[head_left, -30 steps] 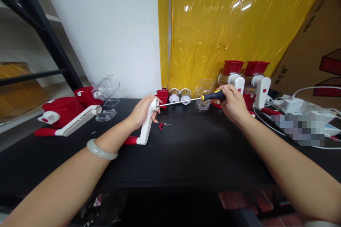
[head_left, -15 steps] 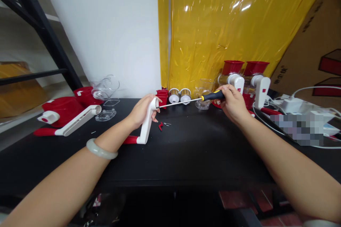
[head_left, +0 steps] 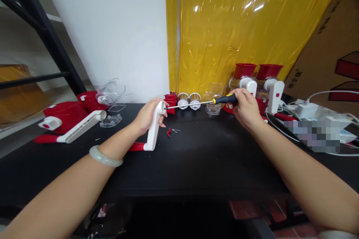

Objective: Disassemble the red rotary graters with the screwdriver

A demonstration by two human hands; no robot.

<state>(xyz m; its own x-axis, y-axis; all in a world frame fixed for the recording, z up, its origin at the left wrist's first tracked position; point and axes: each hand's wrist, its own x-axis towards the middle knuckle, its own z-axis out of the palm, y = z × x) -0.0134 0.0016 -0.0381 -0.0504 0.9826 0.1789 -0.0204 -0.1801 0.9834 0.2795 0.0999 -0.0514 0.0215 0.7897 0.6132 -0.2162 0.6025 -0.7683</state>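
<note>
My left hand (head_left: 148,116) is closed round the upper end of a white crank handle (head_left: 153,130), whose red grip (head_left: 137,147) points left just over the table. In my right hand (head_left: 246,108) is a screwdriver (head_left: 225,99) with a black and yellow handle, held level. Its long shaft reaches left to the round opening at the crank's top; whether the tip touches a screw inside cannot be made out. Below and right of my left hand lie a small red part (head_left: 168,133) and some tiny screws (head_left: 175,130) on the black table (head_left: 202,168).
At left are red grater bodies (head_left: 67,115), another white crank (head_left: 82,127) and clear plastic parts (head_left: 110,93). Two drum blades (head_left: 189,101) stand at the back. Assembled graters (head_left: 270,71), a white power strip (head_left: 308,110) and cables occupy the right side.
The screwdriver tip has risen slightly and shifted a little left at the crank's opening. My right hand has barely moved, and both hands keep their hold.
</note>
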